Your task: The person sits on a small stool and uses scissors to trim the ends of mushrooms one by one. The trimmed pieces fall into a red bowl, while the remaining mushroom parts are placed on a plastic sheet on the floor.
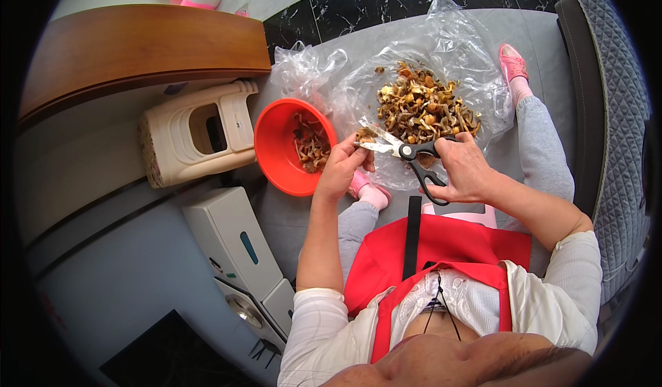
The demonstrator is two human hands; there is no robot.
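My left hand (345,166) pinches a brown mushroom (366,135) between thumb and fingers, above the gap between a red plastic basin and a mushroom heap. My right hand (462,167) holds black-handled kitchen scissors (407,152), their blades parted around the mushroom. The heap of brown and yellowish mushrooms (421,105) lies on a clear plastic sheet or bag (455,40) on the floor. The red basin (269,144) holds a smaller amount of mushrooms (313,146). Part of the heap is hidden behind the scissors and my right hand.
A crumpled clear plastic bag (302,71) lies behind the basin. A beige plastic stool (207,133) rests on its side at the left, near a wooden furniture panel (155,38) and a white cabinet (243,242). A quilted grey cover (620,128) is at the right. My feet flank the heap.
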